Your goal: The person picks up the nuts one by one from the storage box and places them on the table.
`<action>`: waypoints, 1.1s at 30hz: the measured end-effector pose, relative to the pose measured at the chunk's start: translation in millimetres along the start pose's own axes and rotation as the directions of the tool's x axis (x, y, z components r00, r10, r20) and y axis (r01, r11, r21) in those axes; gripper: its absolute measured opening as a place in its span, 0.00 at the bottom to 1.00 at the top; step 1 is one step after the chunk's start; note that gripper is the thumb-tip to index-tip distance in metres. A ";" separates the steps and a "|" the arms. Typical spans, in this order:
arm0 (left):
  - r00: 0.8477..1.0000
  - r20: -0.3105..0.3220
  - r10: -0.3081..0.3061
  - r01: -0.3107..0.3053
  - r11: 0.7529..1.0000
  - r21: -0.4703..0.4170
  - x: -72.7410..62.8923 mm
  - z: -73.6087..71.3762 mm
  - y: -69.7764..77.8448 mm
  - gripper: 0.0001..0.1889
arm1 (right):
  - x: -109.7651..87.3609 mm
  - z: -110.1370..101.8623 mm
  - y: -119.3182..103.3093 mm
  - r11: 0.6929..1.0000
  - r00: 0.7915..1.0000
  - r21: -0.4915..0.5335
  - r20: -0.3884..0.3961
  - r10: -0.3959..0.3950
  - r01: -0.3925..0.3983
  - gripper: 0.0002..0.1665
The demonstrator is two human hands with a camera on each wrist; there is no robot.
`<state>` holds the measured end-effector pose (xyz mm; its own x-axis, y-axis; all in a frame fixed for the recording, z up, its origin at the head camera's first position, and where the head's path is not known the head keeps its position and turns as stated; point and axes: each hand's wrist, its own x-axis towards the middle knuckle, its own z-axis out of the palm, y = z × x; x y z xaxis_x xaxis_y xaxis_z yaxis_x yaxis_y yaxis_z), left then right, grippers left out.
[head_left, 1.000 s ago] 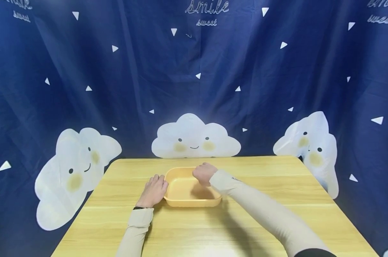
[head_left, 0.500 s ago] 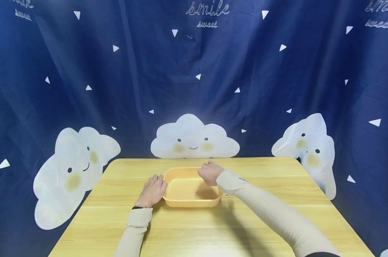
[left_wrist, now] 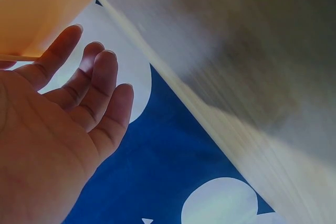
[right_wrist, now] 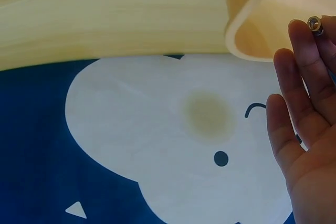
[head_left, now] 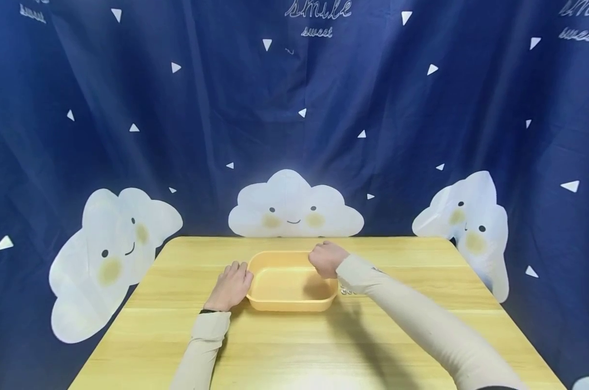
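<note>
A shallow yellow plastic basin (head_left: 292, 306) sits on the wooden table. My left hand (head_left: 229, 286) is at its left side, fingers right at the rim; in the left wrist view those fingers (left_wrist: 107, 74) are loosely extended beside the basin wall (left_wrist: 47, 14), with the thumb mostly hidden. Over the basin's right side is my right hand (head_left: 328, 260), pinching a small metal nut (right_wrist: 315, 25) between thumb and fingertips. The nut is hidden in the head view. The right wrist view shows the basin's rim (right_wrist: 233, 45) just behind those fingers, the other fingers partly extended.
Several small shiny ring-like pieces (head_left: 344, 291) lie on the table (head_left: 275, 346) right of the basin, partly covered by the right sleeve (head_left: 401, 298). Behind the table hangs a dark blue curtain (head_left: 202, 108) printed with clouds.
My right hand has moved to the right across the basin, toward its right rim. More of the small shiny pieces now show beside the basin. The left hand stays at the rim.
</note>
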<state>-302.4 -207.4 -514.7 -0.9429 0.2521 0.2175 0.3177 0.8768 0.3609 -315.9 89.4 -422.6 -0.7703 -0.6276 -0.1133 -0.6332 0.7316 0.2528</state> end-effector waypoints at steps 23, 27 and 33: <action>1.000 0.000 -0.003 0.003 1.000 -0.012 0.9 0.0 0.3 0.14 | -41.6 18.8 35.3 0.993 0.994 0.111 -0.097 0.055 -0.044 0.19; 1.000 -0.021 0.018 -0.019 0.999 -0.028 -0.1 -0.2 1.7 0.14 | -50.8 28.7 42.1 0.991 0.992 0.121 -0.108 0.064 -0.051 0.23; 0.999 -0.027 0.029 -0.030 0.999 -0.037 0.1 -0.2 1.5 0.14 | -67.5 43.6 52.3 0.990 0.987 0.122 -0.134 0.086 -0.070 0.28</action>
<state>-302.0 -206.2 -514.0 -0.9303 0.2660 0.2524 0.3491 0.8532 0.3875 -300.4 181.6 -443.6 -0.8050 -0.5920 0.0392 -0.5821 0.8008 0.1408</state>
